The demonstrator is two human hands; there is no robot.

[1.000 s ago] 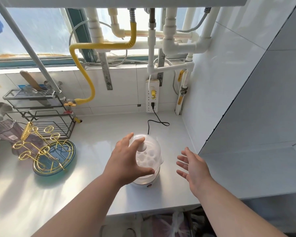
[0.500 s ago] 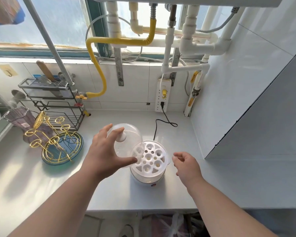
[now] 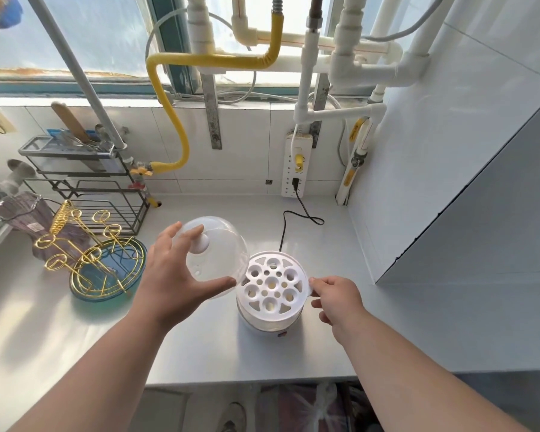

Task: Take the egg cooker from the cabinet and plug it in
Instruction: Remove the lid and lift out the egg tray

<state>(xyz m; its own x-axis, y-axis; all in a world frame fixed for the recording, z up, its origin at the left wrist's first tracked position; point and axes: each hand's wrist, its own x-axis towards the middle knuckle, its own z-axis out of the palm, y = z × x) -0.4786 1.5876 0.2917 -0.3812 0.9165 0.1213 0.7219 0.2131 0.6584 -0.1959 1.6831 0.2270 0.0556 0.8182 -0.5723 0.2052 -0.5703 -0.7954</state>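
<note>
White plastic, the round egg cooker [image 3: 270, 302] stands on the pale counter [image 3: 75, 344], out of the cabinet, its perforated egg tray [image 3: 273, 283] exposed. Its black cord [image 3: 293, 218] runs back to the white power strip [image 3: 296, 165] on the tiled wall, and the plug looks seated, so the task appears essentially complete. The left hand [image 3: 172, 275] grips the clear domed lid [image 3: 214, 249], held off to the cooker's left. The right hand [image 3: 337, 296] pinches the tray's rim with its fingertips.
</note>
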